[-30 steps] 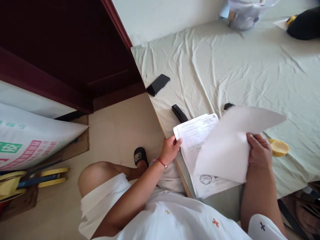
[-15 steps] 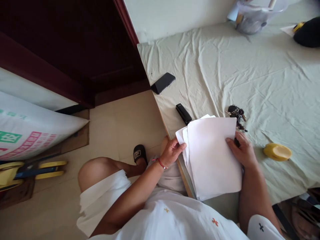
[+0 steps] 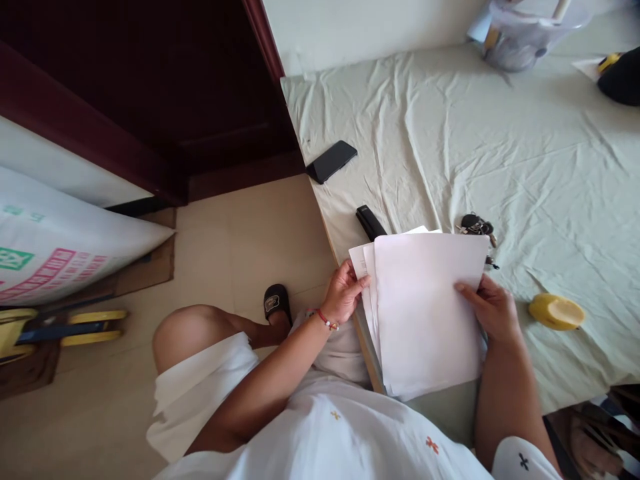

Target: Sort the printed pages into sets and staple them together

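Note:
A loose stack of white paper sheets (image 3: 425,320) is held up over the table's near edge, its sheets fanned out a little on the left. My left hand (image 3: 345,293) pinches the left edges, thumb on top. On the right side, my right hand (image 3: 493,307) grips the stack with its thumb across the top sheet and its fingers underneath, out of sight. Just beyond the upper left corner lies a black stapler (image 3: 371,222), partly covered by the paper. A bunch of keys (image 3: 477,227) rests behind the upper right corner, also partly hidden.
A black phone (image 3: 332,161) lies by the table's left edge. Right of my right hand is a yellow object with a pale flat face (image 3: 557,311). A clear plastic tub (image 3: 520,40) and a black item (image 3: 621,77) stand farther back. Wrinkled pale cloth (image 3: 420,133) covers the table.
The top sheet's upper right corner has shifted right, covering more of the keys. The left edges are fanned slightly wider, and more of the stapler is covered. The camera view has shifted slightly.

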Available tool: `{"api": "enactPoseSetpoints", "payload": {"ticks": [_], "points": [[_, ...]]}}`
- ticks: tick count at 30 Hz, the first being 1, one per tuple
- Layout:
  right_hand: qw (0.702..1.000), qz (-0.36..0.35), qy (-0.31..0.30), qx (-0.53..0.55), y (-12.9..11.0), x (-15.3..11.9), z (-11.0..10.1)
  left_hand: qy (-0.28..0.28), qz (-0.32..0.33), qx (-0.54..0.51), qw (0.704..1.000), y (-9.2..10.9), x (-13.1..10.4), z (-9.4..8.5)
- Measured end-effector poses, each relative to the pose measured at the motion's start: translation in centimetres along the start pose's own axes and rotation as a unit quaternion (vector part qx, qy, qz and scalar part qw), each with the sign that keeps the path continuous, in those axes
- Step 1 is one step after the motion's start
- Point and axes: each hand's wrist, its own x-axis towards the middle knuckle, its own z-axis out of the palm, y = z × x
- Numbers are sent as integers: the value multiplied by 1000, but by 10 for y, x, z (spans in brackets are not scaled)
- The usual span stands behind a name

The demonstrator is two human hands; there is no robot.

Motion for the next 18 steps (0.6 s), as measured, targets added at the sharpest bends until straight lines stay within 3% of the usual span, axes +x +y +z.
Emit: {"api": "enactPoseSetpoints", "payload": {"ticks": [3, 9, 12, 15, 18], "points": [[1000, -9, 27, 6, 1, 0, 0, 38, 20, 13, 999, -1, 2, 1], [997, 32, 37, 56, -6, -5, 1, 43, 77, 60, 994, -8, 2, 5], [996, 38, 40, 64, -11, -6, 2, 72, 92, 112, 987, -13, 5, 2], [997, 37, 34, 55, -13, -5, 3, 85, 89, 165, 979, -13, 6, 1], [998, 32, 26, 51, -11, -3, 2, 63, 63, 144, 986, -7, 5, 2]]}}
